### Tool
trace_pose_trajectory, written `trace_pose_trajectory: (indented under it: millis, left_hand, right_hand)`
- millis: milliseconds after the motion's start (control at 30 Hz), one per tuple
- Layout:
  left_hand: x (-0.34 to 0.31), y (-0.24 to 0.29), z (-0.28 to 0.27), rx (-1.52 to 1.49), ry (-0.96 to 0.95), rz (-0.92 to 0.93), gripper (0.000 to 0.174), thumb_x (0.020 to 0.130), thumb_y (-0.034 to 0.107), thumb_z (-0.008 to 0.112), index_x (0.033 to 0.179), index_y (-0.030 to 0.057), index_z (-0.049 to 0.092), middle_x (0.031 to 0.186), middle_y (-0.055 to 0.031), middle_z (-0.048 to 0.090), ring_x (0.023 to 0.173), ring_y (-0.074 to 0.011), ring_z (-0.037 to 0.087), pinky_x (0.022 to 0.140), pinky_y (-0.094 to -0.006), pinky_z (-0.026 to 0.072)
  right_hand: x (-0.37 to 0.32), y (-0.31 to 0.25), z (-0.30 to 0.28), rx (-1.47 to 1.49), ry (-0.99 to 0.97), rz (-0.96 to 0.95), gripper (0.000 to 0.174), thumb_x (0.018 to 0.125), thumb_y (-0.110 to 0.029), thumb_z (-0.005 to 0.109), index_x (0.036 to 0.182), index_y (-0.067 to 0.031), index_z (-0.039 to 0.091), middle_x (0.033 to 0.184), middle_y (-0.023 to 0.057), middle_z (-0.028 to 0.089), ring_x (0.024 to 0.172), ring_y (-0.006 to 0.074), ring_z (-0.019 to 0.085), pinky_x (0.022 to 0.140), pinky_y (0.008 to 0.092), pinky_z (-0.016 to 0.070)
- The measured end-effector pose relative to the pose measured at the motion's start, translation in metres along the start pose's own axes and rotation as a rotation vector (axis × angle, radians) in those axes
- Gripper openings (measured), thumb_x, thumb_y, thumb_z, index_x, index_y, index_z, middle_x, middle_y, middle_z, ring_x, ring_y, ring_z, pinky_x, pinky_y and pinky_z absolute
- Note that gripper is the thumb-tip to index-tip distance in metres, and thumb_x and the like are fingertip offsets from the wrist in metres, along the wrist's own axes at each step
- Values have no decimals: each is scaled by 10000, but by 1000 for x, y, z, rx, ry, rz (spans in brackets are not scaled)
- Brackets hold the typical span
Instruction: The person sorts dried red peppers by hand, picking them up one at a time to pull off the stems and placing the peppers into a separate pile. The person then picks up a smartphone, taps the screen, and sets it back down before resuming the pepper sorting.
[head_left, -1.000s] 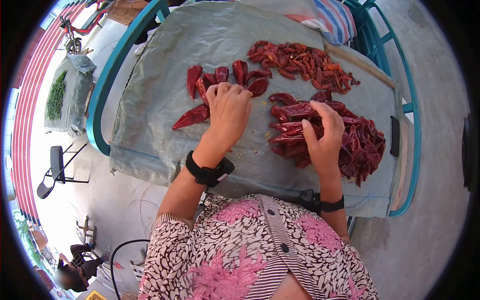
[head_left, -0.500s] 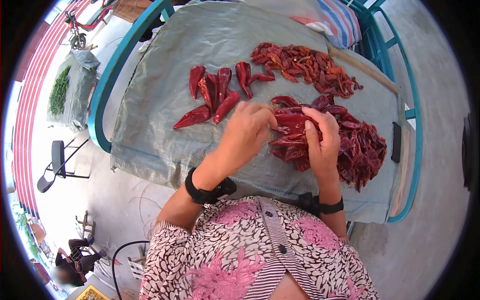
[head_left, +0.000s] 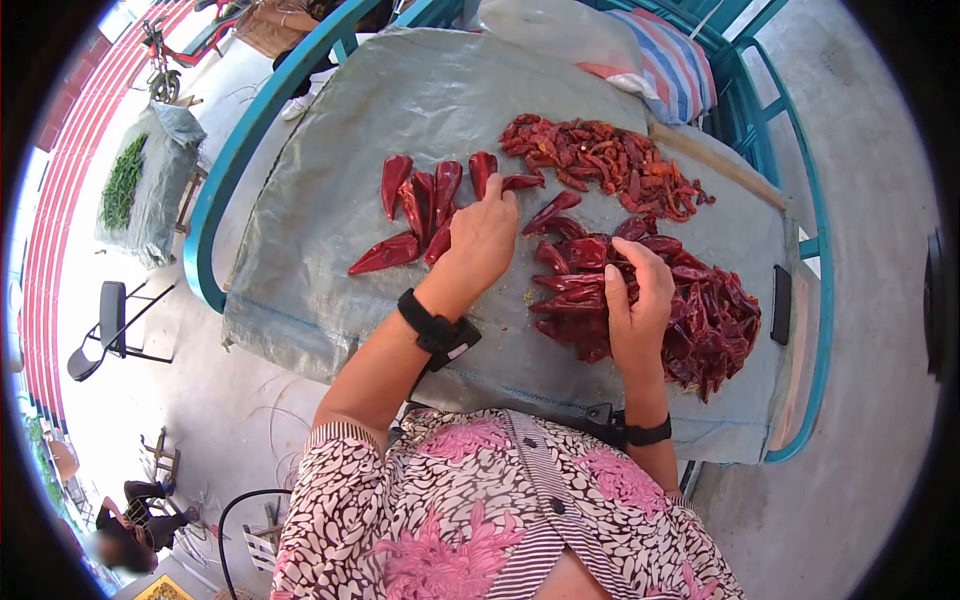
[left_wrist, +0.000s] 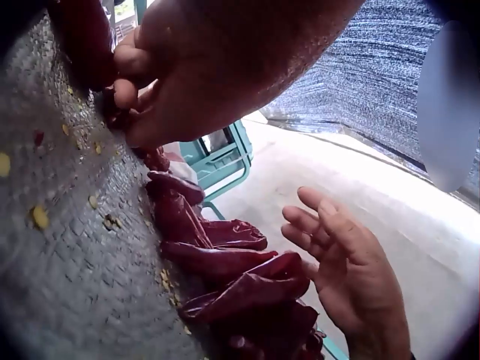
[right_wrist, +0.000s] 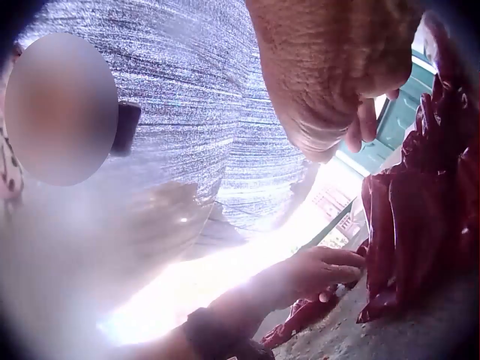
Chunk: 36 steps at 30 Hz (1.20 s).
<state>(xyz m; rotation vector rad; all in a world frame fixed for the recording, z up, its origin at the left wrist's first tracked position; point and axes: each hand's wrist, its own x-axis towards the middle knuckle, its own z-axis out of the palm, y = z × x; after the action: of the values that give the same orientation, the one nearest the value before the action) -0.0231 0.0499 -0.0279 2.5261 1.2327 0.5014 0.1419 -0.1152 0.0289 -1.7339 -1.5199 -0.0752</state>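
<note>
Though apart, left hand at red peppers (grip unclear), right hand relaxed by the pepper heap.

Red pepper partly hidden behind the left hand, red motorbike cut off above

Grey sheeting covers this teal-railed platform. On it lie loose peppers, a shrivelled pile, a glossy heap, a black slab.

Your woven-plastic sheet looks creased and faintly shiny. At your two o'clock, the large peppers look glossy; at one, the small peppers look duller, rougher. At ten, the teal rail resembles smooth painted metal.
</note>
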Motion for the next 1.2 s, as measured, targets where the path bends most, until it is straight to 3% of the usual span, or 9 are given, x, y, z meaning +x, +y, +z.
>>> trace_pose_trajectory:
  millis: [200,433,533,633,733,833,933,1033,1200]
  left_hand:
    - [-14,16,-31,-217,57,71,235,930,69,606,1149,11,671,1326,-173,570,889,-398,698,735,-490,580]
    - [-47,48,-55,-811,-50,286,224,932,23,644,1152,16,682,1360,-138,552,1090,-285,632,865,-350,543]
    - [-49,43,-53,-851,-75,260,267,929,45,645,1196,39,665,1390,-180,532,1074,-333,652,864,-393,556]
    - [-47,34,-42,-378,75,42,344,907,70,664,1249,55,630,1400,-241,511,1006,-396,684,825,-451,573]
    - [-33,26,-38,-212,21,-158,389,891,109,675,1272,67,607,1393,-284,508,937,-456,691,796,-505,580]
    - [-20,13,-26,-71,-167,-194,405,899,140,666,1289,54,597,1394,-277,522,914,-467,697,784,-510,586]
    - [-18,11,-18,-70,-105,-216,423,921,173,649,1318,42,588,1400,-241,538,961,-449,695,803,-504,584]
    - [-31,19,-27,-195,64,-128,418,943,162,626,1334,24,576,1401,-193,549,987,-418,696,817,-501,576]
    - [-64,41,-54,-520,63,130,382,953,79,618,1328,14,584,1418,-151,564,1113,-393,663,888,-461,566]
  right_hand:
    - [-1,-1,1,-18,-7,3,303,950,-153,677,1243,-77,667,1225,105,686,1149,311,606,1071,471,392]
    - [5,-5,2,-41,-65,-22,368,944,-165,692,1307,-112,657,1227,78,703,1176,273,621,1154,525,322]
    - [4,-2,2,-49,-91,-44,355,937,-166,698,1286,-115,662,1206,70,707,1153,267,631,1152,540,322]
    - [2,-4,0,-59,-65,-58,344,927,-160,706,1266,-115,666,1218,79,695,1170,280,618,1148,544,328]
    - [2,-5,0,-55,-50,-58,345,914,-149,715,1255,-116,668,1235,88,682,1190,292,603,1146,545,332]
    - [1,-7,0,-36,-49,-43,357,906,-141,720,1258,-113,666,1247,95,675,1202,300,595,1143,541,337]
    - [-1,-4,1,-51,-78,-37,364,906,-135,719,1264,-102,659,1249,97,675,1199,303,595,1134,530,348]
    - [-3,-2,0,-40,-65,-26,378,911,-137,715,1279,-85,648,1254,102,673,1197,306,595,1122,510,361]
    - [2,-6,3,38,9,29,444,945,-168,687,1363,-47,600,1275,118,666,1196,303,597,1113,479,368]
